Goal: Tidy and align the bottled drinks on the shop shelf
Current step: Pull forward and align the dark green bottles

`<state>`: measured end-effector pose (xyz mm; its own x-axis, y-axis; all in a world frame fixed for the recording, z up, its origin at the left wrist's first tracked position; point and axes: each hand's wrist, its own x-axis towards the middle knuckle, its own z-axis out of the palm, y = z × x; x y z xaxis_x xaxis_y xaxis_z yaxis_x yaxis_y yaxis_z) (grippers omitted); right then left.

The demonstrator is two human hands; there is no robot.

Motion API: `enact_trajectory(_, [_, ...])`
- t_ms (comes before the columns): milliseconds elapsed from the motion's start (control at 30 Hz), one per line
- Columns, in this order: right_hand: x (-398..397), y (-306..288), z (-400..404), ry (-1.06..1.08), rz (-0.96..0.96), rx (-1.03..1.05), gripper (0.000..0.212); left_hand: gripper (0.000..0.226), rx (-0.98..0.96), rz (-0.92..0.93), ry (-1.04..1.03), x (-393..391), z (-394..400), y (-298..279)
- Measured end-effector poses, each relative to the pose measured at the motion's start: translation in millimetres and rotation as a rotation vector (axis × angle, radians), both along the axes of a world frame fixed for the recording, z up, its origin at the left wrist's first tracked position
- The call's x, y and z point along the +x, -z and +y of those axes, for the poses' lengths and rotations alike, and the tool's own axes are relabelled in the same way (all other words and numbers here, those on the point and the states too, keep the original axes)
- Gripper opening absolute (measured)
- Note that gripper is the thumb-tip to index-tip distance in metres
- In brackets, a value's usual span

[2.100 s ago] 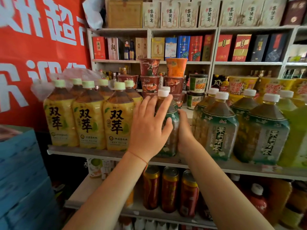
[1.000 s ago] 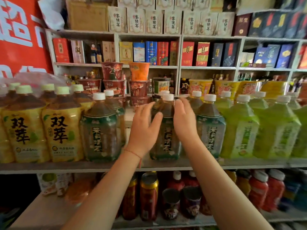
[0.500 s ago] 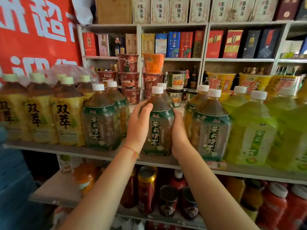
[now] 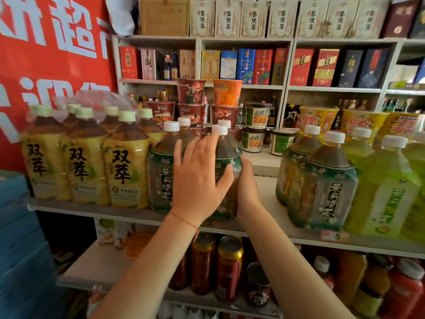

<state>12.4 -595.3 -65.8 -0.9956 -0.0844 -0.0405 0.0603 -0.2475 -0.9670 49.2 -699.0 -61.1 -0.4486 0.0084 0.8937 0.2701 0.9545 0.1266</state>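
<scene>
A dark tea bottle point(image 4: 226, 155) with a green label and white cap stands on the shelf board point(image 4: 264, 187). It is close beside a matching bottle point(image 4: 161, 176) on its left. My left hand point(image 4: 197, 180) lies flat across its front, fingers spread and straight. My right hand point(image 4: 247, 187) cups its right side, with the fingers hidden behind it. Yellow-label tea bottles point(image 4: 124, 166) stand in a row further left. Two more green-label bottles point(image 4: 326, 187) stand to the right, across a bare gap of shelf. Light green bottles point(image 4: 386, 192) follow them.
Instant noodle cups point(image 4: 190, 93) are stacked behind the bottles. Cans and red bottles point(image 4: 227, 268) fill the lower shelf. A blue stack point(image 4: 18, 249) stands at the left. A price tag point(image 4: 335, 236) sits on the shelf's front edge.
The held bottle has slid left, up against the other green-label bottle, leaving a gap on its right. My left hand moved from its side to its front, fingers now spread.
</scene>
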Motion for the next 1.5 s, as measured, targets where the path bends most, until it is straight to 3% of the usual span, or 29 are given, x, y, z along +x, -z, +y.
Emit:
enact_trajectory(167, [3.7,-2.9,-3.7,0.031,0.033,-0.047,0.047,0.053,-0.100,0.026,-0.037,-7.6,-14.4,13.4])
enact_trajectory(300, [12.9,-9.3,-2.7,0.108,0.114,0.089,0.038,0.052,-0.021,0.052,0.000,-6.4,-8.9,16.5])
enact_trajectory(400, [21.0,-20.0,8.0,0.175,0.322,0.235,0.035,0.043,0.107,0.121,0.072,1.3,7.9,13.3])
enact_trajectory(567, [40.2,-49.2,59.3,0.378,0.714,0.362,0.043,0.030,0.081,0.201,0.204,4.7,55.5,-2.6])
enact_trajectory(733, [39.4,-56.7,119.4,0.507,0.818,0.456,0.047,0.044,0.161,-0.046,0.366,-6.3,113.2,-8.0])
enact_trajectory(867, [35.9,-49.3,143.4,0.631,0.908,0.640,0.043,0.053,0.445,-0.401,0.588,-12.3,147.1,-4.6])
enact_trajectory(933, [32.6,-49.0,157.4,0.631,0.829,0.619,0.042,0.055,0.620,-0.477,0.639,-17.0,154.7,-2.4])
enact_trajectory(1033, [27.6,-53.0,173.7,0.459,0.641,0.592,0.050,0.073,0.889,-0.574,0.772,-29.6,162.5,3.5])
enact_trajectory(1100, [21.8,-59.0,177.9,0.388,0.566,0.577,0.055,0.073,1.007,-0.603,0.837,-36.9,168.4,6.8])
enact_trajectory(1200, [6.1,-67.7,178.8,0.259,0.365,0.431,0.062,0.063,1.068,-0.554,0.825,-37.7,175.2,8.0])
enact_trajectory(1300, [4.2,-39.2,178.7,0.170,0.217,0.318,0.069,0.081,1.152,-0.545,0.773,-40.3,174.9,14.5])
enact_trajectory(1367, [3.5,-8.3,178.0,0.126,0.045,0.166,0.084,0.091,1.192,-0.554,0.747,-43.9,169.2,20.3])
enact_trajectory(1433, [0.4,7.2,177.0,0.068,-0.040,0.026,0.074,0.094,1.203,-0.557,0.718,-47.3,164.6,20.8])
enact_trajectory(1500, [-7.3,4.4,177.1,0.069,-0.039,-0.019,0.057,0.077,1.142,-0.494,0.690,-39.3,166.8,11.8])
